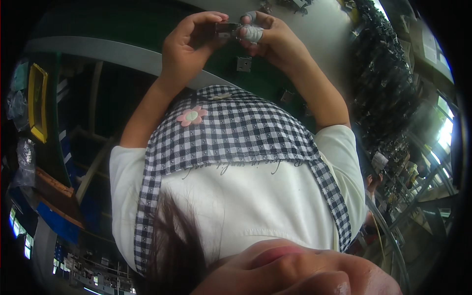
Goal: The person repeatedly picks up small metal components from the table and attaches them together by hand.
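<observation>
My left hand (189, 51) is closed on a small, dark, shiny metal part (226, 30), box-like in shape, pinched between thumb and fingers. From the other side, my right hand (275, 42) closes its fingertips at the part's right end. White wrapping (252, 34) covers the thumb and a finger of that hand. Whether the right fingertips also hold a second small piece is too small to tell. Just below the hands, a square metal piece (244, 64) with a hole lies on the green surface.
Another small metal piece (287, 96) lies nearer my right forearm. A large heap of dark metal parts (378, 73) fills the right side. On the left are a yellow tray (38, 103) and a blue bin (56, 221). A pale edge strip (113, 51) crosses before me.
</observation>
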{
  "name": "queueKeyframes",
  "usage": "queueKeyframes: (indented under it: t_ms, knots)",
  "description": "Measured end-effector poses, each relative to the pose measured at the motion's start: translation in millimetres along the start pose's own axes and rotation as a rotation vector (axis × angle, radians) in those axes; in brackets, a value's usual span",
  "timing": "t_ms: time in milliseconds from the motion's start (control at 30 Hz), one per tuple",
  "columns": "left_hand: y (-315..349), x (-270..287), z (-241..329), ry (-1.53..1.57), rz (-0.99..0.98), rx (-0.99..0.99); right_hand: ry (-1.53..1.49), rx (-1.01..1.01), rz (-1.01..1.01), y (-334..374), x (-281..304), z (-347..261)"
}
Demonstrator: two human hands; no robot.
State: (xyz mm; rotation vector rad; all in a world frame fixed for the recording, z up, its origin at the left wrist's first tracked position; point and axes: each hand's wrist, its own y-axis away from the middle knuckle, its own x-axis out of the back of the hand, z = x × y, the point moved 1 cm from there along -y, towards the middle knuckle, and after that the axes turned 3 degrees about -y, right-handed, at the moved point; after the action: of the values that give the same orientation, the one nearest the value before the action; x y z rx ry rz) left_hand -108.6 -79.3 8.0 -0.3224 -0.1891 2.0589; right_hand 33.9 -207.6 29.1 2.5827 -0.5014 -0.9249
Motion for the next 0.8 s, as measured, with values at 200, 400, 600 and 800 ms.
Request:
queueKeyframes:
  t_ms: [200, 400, 600, 800]
  knots:
    - [4.9, -2.2, 9.2, -0.068, -0.047, -0.058, -0.284, 0.005, -0.088, -0.3, -6.1, 15.8]
    - [10.7, -3.3, 11.3, -0.296, -0.032, -0.157, 0.032, 0.185, 0.06, 2.7, -14.7, 10.6]
    - [11.3, -3.4, 19.6, -0.494, -0.003, -0.282, 0.179, 0.155, 0.218, 7.8, -22.4, 11.9]
    - [3.6, 8.7, 25.0, -0.403, -0.194, -0.141, 0.241, 0.037, 0.106, 4.5, -21.4, 15.0]
